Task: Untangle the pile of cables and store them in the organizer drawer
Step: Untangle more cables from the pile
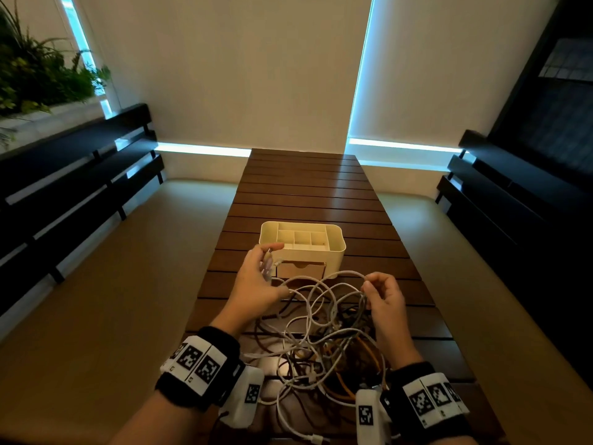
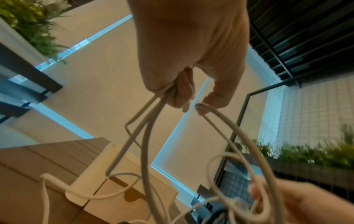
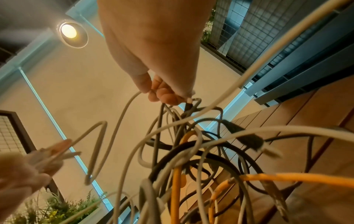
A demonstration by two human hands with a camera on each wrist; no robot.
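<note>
A tangled pile of cables (image 1: 324, 345), made up of white, dark and orange strands, is spread over the near end of a slatted wooden table (image 1: 305, 191). Part of the tangle is lifted off the table by both hands.

The left hand (image 1: 256, 281) is raised just in front of the organizer, and folded lengths of a white cable (image 1: 321, 277) are gripped in its curled fingers; in the left wrist view, the strands are seen bunched between thumb and fingers (image 2: 182, 91), with a loop hooked over 1 fingertip. The right hand (image 1: 385, 300) is held to the right of the left, above the pile, and the same white cable is pinched between its thumb and fingers; in the right wrist view, further strands of the tangle hang from just under the fingertips (image 3: 164, 95).

The cream plastic organizer (image 1: 333, 248) stands on the table just beyond the hands, its top divided into open compartments. Its drawer (image 1: 301, 269) sits in the lower front and is seen closed, with no cable in it. 1 loop of white cable lies against the organizer's base.

Dark slatted benches (image 1: 80, 187) are seen along both sides, and green plants (image 1: 38, 69) at the upper left.
</note>
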